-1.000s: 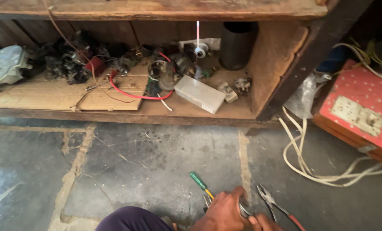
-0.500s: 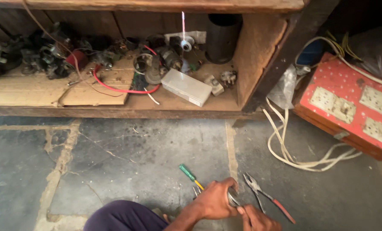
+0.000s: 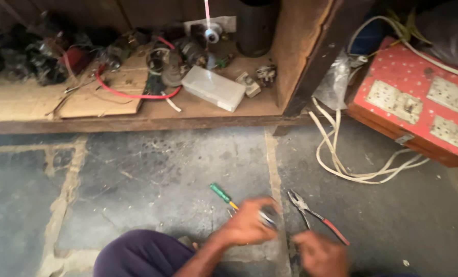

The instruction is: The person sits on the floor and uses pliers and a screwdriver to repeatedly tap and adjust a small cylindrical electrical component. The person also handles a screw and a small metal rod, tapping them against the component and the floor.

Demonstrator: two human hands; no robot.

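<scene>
My left hand (image 3: 247,224) is closed around a small round metal part (image 3: 268,216), just above the stone floor. My right hand (image 3: 318,254) is blurred, low in the view and a little to the right of that part. It is apart from the part, and its fingers cannot be made out. A green-handled screwdriver (image 3: 220,193) lies on the floor just left of my left hand. Pliers with red handles (image 3: 315,219) lie between and beyond my two hands. My knee in dark purple cloth (image 3: 136,254) shows at the bottom.
A low wooden shelf (image 3: 136,123) at the back holds a clear plastic box (image 3: 213,88), a red wire loop (image 3: 136,95), a dark cylinder (image 3: 254,25) and several small electrical parts. A red socket board (image 3: 418,102) and coiled white cable (image 3: 352,159) lie at the right.
The view has tipped down and moved closer to the floor. My right hand has drawn back from the metal part toward the lower right. My left hand still holds the part.
</scene>
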